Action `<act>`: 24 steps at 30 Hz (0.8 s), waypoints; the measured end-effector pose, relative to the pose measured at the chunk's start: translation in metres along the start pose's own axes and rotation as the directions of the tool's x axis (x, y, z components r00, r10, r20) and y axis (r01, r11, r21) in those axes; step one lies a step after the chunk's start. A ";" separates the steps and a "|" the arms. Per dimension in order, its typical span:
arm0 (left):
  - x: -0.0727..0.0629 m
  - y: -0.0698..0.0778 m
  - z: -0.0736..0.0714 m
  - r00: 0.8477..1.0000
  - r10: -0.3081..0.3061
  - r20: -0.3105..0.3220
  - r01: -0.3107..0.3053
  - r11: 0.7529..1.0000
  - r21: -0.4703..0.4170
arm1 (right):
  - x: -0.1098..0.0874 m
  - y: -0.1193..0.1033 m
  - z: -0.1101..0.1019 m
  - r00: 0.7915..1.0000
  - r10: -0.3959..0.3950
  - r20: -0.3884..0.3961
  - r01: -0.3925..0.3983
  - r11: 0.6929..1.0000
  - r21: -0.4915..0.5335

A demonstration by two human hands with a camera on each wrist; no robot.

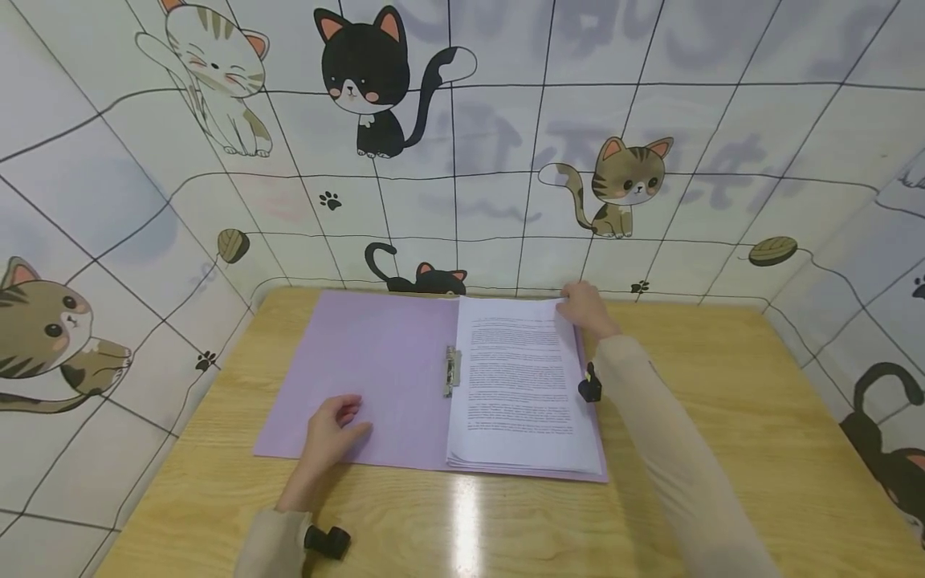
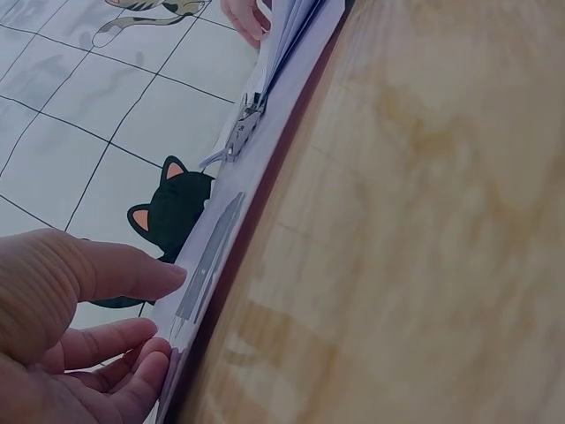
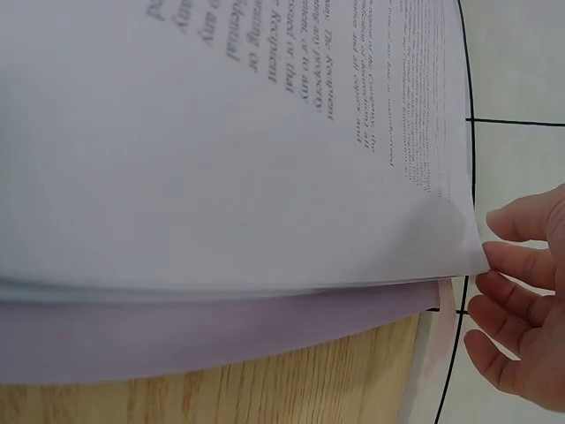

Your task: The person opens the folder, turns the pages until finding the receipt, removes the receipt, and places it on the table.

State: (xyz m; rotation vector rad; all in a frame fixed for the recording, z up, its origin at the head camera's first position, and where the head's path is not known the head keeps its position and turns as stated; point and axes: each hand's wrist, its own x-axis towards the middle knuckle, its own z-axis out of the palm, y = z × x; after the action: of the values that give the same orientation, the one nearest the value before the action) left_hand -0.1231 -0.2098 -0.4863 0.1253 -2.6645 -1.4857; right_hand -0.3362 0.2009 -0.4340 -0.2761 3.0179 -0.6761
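Observation:
A lilac folder [image 1: 383, 353] lies spread on the wooden table. On its right side sits a stack of printed sheets [image 1: 516, 385], beside a metal clip [image 1: 451, 373] near the spine. My right hand [image 1: 587, 309] is at the stack's far right corner; in the right wrist view a fingertip [image 3: 494, 256] touches the page corner, the thumb standing apart from it. Loosely bent, my left hand [image 1: 332, 433] is at the folder's left cover near the front edge. The left wrist view shows its fingertips [image 2: 157, 349] by that cover, holding nothing.
The wooden table [image 1: 694, 385] reaches past the folder on both sides and in front. Behind it rises a white wall [image 1: 499, 128] with a grid and cartoon cats, and similar panels stand left and right. Each wrist carries a small black camera [image 1: 328, 542].

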 end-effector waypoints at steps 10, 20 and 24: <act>0.002 -0.001 0.000 1.000 0.000 -0.002 0.000 1.000 0.000 | 0.002 -0.005 -0.003 0.999 0.037 -0.035 -0.035 0.998 0.050; 0.000 0.001 0.000 1.000 -0.002 0.004 0.003 1.000 -0.009 | -0.004 -0.005 -0.006 0.996 0.081 -0.025 -0.071 0.959 0.273; 0.000 0.001 0.000 1.000 -0.004 0.004 0.004 1.000 -0.002 | -0.010 -0.009 -0.012 0.992 0.106 0.065 -0.123 0.924 0.363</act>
State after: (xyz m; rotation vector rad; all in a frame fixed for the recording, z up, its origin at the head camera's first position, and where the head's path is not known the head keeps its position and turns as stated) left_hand -0.1228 -0.2095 -0.4853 0.1278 -2.6667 -1.4917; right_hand -0.3254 0.1998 -0.4196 -0.0958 2.7619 -1.1792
